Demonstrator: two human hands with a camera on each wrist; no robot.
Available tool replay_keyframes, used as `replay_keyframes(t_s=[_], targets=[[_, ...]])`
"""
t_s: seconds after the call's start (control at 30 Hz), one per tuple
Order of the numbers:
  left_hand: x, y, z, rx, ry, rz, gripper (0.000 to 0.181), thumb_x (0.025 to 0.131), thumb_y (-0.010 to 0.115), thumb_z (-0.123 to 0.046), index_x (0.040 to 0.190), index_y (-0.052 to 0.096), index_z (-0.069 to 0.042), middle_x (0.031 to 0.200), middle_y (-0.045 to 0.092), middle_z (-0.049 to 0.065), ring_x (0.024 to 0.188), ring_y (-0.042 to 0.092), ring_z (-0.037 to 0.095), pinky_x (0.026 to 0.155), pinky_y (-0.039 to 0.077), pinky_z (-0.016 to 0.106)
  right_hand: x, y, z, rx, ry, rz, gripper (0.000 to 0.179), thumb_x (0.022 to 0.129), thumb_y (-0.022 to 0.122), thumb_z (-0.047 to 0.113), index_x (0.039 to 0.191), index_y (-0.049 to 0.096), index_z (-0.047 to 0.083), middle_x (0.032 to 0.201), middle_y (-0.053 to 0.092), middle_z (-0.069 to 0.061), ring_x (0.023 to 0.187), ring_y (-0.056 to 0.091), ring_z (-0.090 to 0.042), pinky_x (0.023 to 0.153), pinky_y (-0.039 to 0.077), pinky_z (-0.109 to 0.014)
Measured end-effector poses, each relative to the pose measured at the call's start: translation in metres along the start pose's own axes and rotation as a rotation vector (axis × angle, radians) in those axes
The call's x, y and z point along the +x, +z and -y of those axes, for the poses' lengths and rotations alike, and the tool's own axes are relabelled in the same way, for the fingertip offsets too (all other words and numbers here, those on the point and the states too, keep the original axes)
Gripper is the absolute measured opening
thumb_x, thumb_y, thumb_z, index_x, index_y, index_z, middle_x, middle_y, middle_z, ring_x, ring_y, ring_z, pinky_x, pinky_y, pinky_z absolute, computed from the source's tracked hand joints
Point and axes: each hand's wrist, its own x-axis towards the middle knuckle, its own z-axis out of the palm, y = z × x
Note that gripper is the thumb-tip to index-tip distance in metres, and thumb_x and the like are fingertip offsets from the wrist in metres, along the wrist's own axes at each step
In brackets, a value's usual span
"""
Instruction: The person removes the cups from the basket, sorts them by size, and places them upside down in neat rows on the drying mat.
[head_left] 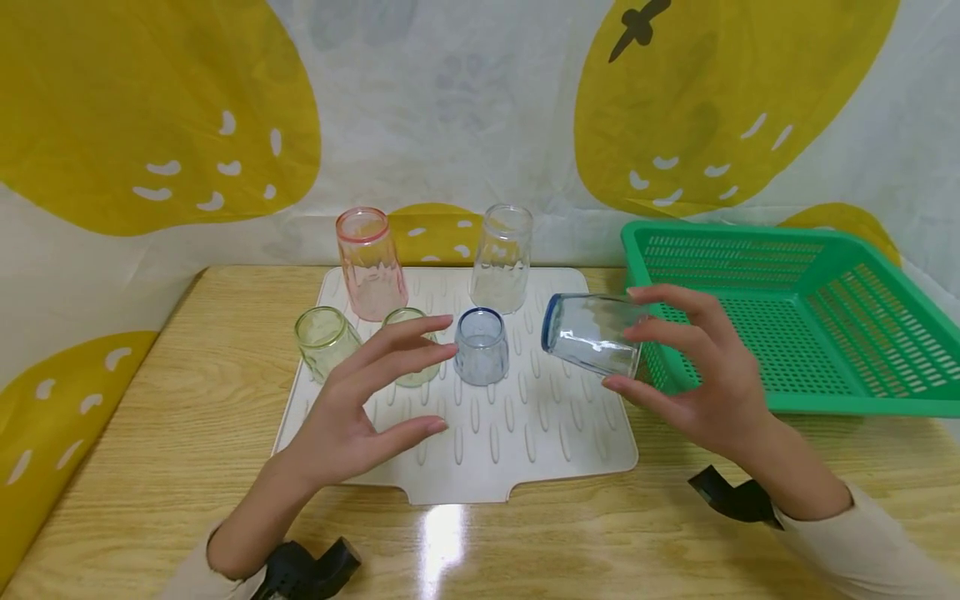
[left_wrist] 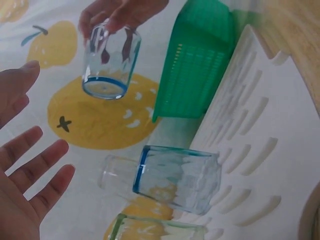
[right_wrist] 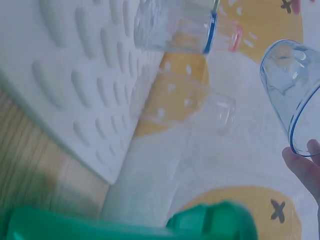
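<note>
My right hand (head_left: 705,375) grips a clear glass with a blue-edged end (head_left: 596,333), thumb on one side and fingers on the other. The glass lies sideways in the air over the right of the white ridged drying mat (head_left: 547,437), its blue edge pointing left. My left hand (head_left: 352,408) hovers over the mat's left part, fingers spread, thumb apart, holding nothing. Just beyond its fingertips a short blue-edged glass (head_left: 482,354) stands on the mat. Behind that hand are two short green glasses, one at the left (head_left: 324,342) and one partly hidden (head_left: 420,377).
At the mat's back stand a tall pink-edged glass (head_left: 372,271) and a tall clear glass (head_left: 501,262). A green plastic basket (head_left: 750,402) sits right of the mat on the wooden table (head_left: 150,467). A patterned cloth (head_left: 450,108) hangs behind.
</note>
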Motion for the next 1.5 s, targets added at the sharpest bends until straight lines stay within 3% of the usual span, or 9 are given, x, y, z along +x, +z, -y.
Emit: replay_keyframes(t_s=[0.17, 0.37, 0.67, 0.97, 1.27, 1.5], targets=[[-0.001, 0.006, 0.003, -0.016, -0.060, 0.026, 0.052, 0.088, 0.069, -0.036, 0.132, 0.058, -0.009, 0.138, 0.049, 0.012, 0.121, 0.048, 0.028, 0.081, 0.049, 0.034, 0.002, 0.008, 0.008, 0.063, -0.011, 0.041, 0.045, 0.088, 0.066, 0.045, 0.088, 0.060, 0.000, 0.108, 0.059, -0.023, 0.097, 0.055, -0.028, 0.089, 0.043, -0.017], [0.002, 0.012, 0.003, -0.037, -0.091, 0.056, 0.057, 0.087, 0.070, -0.037, 0.136, 0.053, -0.011, 0.140, 0.047, 0.009, 0.121, 0.048, 0.026, 0.082, 0.049, 0.035, 0.001, 0.018, 0.013, 0.171, -0.073, 0.076, 0.040, 0.088, 0.069, 0.037, 0.089, 0.060, -0.002, 0.109, 0.056, -0.026, 0.104, 0.056, -0.028, 0.090, 0.046, -0.020], [0.004, 0.017, 0.004, -0.063, -0.101, 0.065, 0.062, 0.087, 0.070, -0.038, 0.138, 0.049, -0.009, 0.141, 0.046, 0.011, 0.111, 0.053, 0.024, 0.082, 0.049, 0.035, 0.000, 0.023, 0.020, 0.210, -0.101, 0.129, 0.038, 0.089, 0.069, 0.036, 0.091, 0.059, -0.001, 0.112, 0.054, -0.027, 0.109, 0.053, -0.030, 0.090, 0.047, -0.026], [0.005, 0.021, 0.004, -0.061, -0.115, 0.095, 0.072, 0.075, 0.082, -0.012, 0.139, 0.048, -0.009, 0.137, 0.051, 0.008, 0.113, 0.052, 0.020, 0.082, 0.049, 0.035, 0.002, 0.032, 0.026, 0.319, -0.156, 0.081, 0.036, 0.085, 0.074, 0.029, 0.091, 0.059, -0.004, 0.111, 0.054, -0.028, 0.111, 0.054, -0.032, 0.091, 0.048, -0.029], [0.006, 0.027, 0.008, -0.060, -0.125, 0.090, 0.073, 0.073, 0.084, -0.011, 0.137, 0.050, -0.007, 0.131, 0.057, 0.006, 0.109, 0.056, 0.017, 0.082, 0.051, 0.031, 0.002, 0.033, 0.030, 0.353, -0.176, 0.098, 0.035, 0.086, 0.073, 0.027, 0.092, 0.058, -0.004, 0.112, 0.052, -0.028, 0.116, 0.052, -0.030, 0.091, 0.047, -0.033], [0.006, 0.031, 0.011, -0.080, -0.120, 0.072, 0.073, 0.072, 0.085, -0.012, 0.136, 0.051, -0.008, 0.126, 0.060, 0.004, 0.099, 0.057, 0.015, 0.081, 0.051, 0.033, 0.003, 0.032, 0.030, 0.363, -0.159, 0.089, 0.038, 0.087, 0.072, 0.028, 0.093, 0.054, -0.006, 0.115, 0.052, -0.028, 0.114, 0.053, -0.030, 0.093, 0.046, -0.028]])
